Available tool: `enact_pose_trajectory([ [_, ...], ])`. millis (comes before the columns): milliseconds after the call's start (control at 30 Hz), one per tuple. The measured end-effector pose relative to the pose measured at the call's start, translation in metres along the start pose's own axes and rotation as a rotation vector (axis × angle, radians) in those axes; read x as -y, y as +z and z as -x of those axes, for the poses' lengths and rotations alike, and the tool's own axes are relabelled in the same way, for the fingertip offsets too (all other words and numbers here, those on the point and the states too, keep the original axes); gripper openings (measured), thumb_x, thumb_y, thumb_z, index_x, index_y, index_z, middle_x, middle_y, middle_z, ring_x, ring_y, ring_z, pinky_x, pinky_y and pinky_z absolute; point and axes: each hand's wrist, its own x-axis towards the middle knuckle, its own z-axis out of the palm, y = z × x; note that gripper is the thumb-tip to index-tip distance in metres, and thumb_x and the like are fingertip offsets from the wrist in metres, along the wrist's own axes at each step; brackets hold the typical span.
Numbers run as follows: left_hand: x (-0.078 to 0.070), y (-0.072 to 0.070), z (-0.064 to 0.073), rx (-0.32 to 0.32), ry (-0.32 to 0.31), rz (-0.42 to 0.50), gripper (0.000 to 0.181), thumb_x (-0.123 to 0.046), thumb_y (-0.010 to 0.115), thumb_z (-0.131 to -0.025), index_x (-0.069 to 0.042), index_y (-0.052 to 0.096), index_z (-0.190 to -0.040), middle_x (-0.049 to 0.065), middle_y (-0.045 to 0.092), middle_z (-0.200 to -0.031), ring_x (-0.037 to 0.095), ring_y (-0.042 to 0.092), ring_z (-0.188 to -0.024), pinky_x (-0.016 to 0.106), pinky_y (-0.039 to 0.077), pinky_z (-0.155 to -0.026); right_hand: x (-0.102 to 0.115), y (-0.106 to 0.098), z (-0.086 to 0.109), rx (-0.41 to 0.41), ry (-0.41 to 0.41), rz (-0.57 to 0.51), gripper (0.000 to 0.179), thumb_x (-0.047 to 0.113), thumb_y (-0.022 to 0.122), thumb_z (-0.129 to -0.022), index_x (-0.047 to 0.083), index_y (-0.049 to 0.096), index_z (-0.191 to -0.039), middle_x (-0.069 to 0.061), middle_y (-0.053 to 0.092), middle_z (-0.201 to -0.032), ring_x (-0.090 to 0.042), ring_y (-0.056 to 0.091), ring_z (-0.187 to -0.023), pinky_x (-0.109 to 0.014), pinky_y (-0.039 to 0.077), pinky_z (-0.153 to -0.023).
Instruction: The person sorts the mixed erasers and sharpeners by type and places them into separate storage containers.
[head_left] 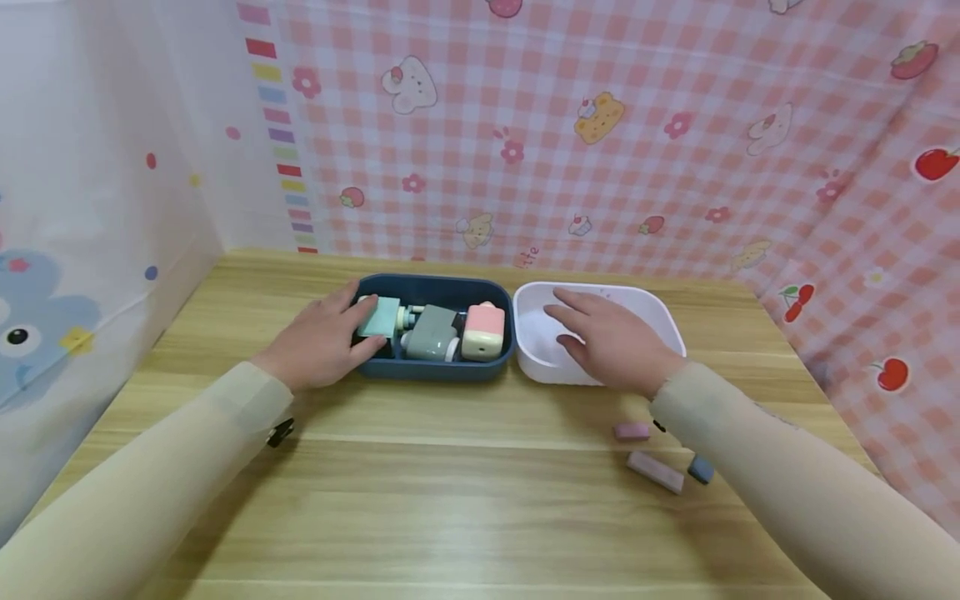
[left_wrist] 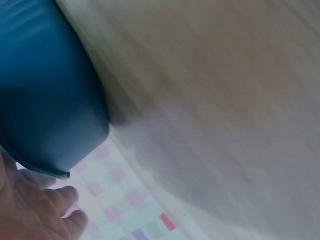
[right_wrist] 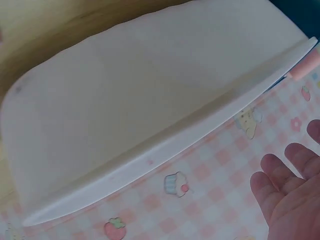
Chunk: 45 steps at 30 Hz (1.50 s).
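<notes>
My left hand (head_left: pixel 322 333) is over the left end of a navy blue bin (head_left: pixel 431 369), its fingers spread. Its index finger and thumb lie about a mint-green blocky item (head_left: pixel 381 317) inside the bin. From the left wrist, fingers (left_wrist: pixel 62 200) show beyond the rim of the bin. Also in the bin are a glossy grey item (head_left: pixel 431 333) with a white end and a pink-and-cream item (head_left: pixel 483 329). Over a white bin (head_left: pixel 555 372) hovers my right hand (head_left: pixel 615 337), fingers apart and holding nothing.
Right of centre on the wooden table (head_left: pixel 420 500) lie a small pink block (head_left: pixel 632 431), a longer pale pink block (head_left: pixel 656 472) and a blue block (head_left: pixel 701 468), near the right sleeve. The two bins stand side by side before a pink checked cloth (head_left: pixel 465 125).
</notes>
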Motion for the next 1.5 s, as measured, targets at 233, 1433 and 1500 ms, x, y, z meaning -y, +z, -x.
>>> enact_pose_trajectory([
  [233,-0.016,-0.005,-0.001,-0.047,0.065,-0.042,0.069,-0.046,0.054,-0.108,-0.008,0.039,-0.163,0.023,0.027,-0.172,0.047,0.023,-0.16,0.066,0.019,-0.13,-0.012,-0.001,0.015,-0.021,0.047,-0.006,0.048,0.017,0.07,-0.101,0.001,0.06,-0.145,-0.024,0.049,-0.159,-0.043,0.051,-0.145,-0.057,0.041,-0.121],
  [1433,-0.097,0.018,-0.016,-0.033,0.3,-0.061,0.076,-0.054,0.058,-0.105,-0.013,0.036,-0.165,0.014,0.029,-0.173,0.038,0.024,-0.162,0.056,0.02,-0.133,-0.043,-0.009,0.07,0.056,0.232,-0.019,0.048,0.018,0.067,-0.103,0.002,0.059,-0.147,-0.027,0.045,-0.161,-0.047,0.048,-0.146,-0.063,0.04,-0.12],
  [1500,-0.103,0.02,-0.019,-0.032,0.316,-0.076,0.076,-0.055,0.057,-0.105,-0.013,0.036,-0.165,0.012,0.028,-0.174,0.037,0.022,-0.163,0.055,0.019,-0.133,-0.043,-0.01,0.073,0.06,0.232,-0.023,0.048,0.018,0.067,-0.103,0.001,0.059,-0.147,-0.027,0.046,-0.161,-0.048,0.048,-0.145,-0.063,0.04,-0.12],
])
